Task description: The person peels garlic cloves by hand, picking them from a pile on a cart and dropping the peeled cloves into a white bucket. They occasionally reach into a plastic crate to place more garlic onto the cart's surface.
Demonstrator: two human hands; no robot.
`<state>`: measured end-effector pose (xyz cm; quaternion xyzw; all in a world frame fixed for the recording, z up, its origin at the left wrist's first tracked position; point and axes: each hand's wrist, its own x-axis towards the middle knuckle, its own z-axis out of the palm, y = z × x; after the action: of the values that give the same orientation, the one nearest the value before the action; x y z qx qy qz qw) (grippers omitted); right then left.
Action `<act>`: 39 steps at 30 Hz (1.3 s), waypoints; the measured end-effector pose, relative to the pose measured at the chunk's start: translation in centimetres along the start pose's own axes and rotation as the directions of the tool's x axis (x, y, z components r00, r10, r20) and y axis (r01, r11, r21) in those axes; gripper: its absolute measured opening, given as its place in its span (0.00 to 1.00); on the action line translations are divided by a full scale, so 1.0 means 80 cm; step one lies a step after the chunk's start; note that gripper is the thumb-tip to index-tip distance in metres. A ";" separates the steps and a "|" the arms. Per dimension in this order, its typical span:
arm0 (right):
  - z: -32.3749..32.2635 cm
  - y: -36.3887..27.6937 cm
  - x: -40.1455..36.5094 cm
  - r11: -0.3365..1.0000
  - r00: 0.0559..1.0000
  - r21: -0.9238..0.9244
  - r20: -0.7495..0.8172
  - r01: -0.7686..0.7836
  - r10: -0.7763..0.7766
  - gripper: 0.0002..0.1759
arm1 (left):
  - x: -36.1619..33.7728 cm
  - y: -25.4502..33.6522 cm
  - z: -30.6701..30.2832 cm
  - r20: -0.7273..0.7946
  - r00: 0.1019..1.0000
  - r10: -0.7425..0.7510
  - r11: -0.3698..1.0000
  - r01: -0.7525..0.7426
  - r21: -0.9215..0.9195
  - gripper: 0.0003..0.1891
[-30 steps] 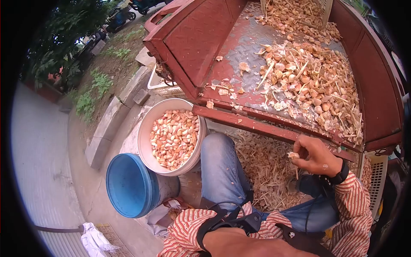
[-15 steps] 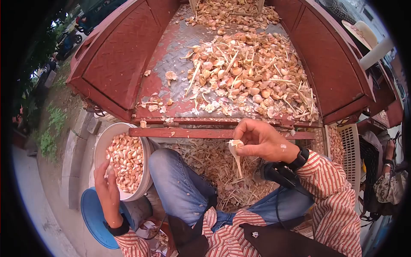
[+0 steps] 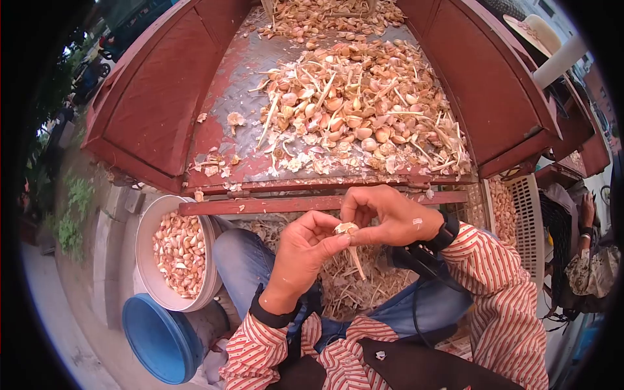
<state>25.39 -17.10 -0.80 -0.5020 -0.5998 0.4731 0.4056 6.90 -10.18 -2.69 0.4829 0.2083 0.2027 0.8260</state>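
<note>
Both hands meet over my lap, just in front of the red bar. My right hand point(image 3: 389, 216) pinches a piece of garlic point(image 3: 346, 228) with a dry stem hanging down below it. From the left, my left hand point(image 3: 304, 255) touches the same piece with thumb and fingers closed on it. Beyond them, a heap of garlic cloves, husks and stems point(image 3: 364, 107) lies on the metal bed. A white bucket point(image 3: 144, 253) at the left holds many peeled-apart cloves point(image 3: 179, 250).
A blue bucket point(image 3: 153, 341) stands below the white one. Red side panels point(image 3: 156, 97) flank the bed, and a red bar point(image 3: 260, 204) crosses in front. At the right are a plastic crate point(image 3: 528, 221) and another person's hand point(image 3: 587, 211). Husks litter the ground.
My left hand has moved from the white bucket rightward to the garlic piece and closed on it. My right hand still holds the piece. The view has shifted slightly.
</note>
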 end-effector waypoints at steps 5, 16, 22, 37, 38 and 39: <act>-0.012 -0.010 -0.012 0.981 0.984 0.151 0.151 -0.117 0.094 0.12 | 0.006 0.002 0.007 0.142 0.982 -0.124 0.978 0.145 -0.148 0.10; -0.036 0.015 -0.016 0.769 0.961 0.587 0.240 -0.254 0.134 0.14 | -0.024 0.006 -0.010 0.241 0.956 -0.168 0.969 0.206 -0.138 0.11; -0.025 0.007 -0.013 0.846 0.983 0.513 -0.016 -0.147 0.181 0.12 | -0.050 0.020 -0.022 0.101 0.995 0.004 0.977 0.018 -0.211 0.12; 0.008 0.028 -0.004 0.968 0.940 -0.093 -0.233 0.232 -0.248 0.04 | 0.008 -0.012 -0.002 0.066 0.991 -0.119 0.970 0.130 -0.206 0.14; 0.003 0.029 -0.006 0.951 0.929 -0.197 -0.241 0.237 -0.281 0.04 | 0.010 -0.017 0.000 0.042 0.994 -0.096 0.979 0.102 -0.178 0.12; 0.001 0.029 -0.007 0.959 0.939 -0.156 -0.216 0.237 -0.267 0.06 | 0.010 -0.018 0.003 0.011 0.997 -0.073 0.986 0.074 -0.147 0.11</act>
<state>25.89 -17.57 -3.07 -0.4983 -0.6361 0.3149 0.4979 7.87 -10.57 -3.96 0.4131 0.2080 0.1857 0.8669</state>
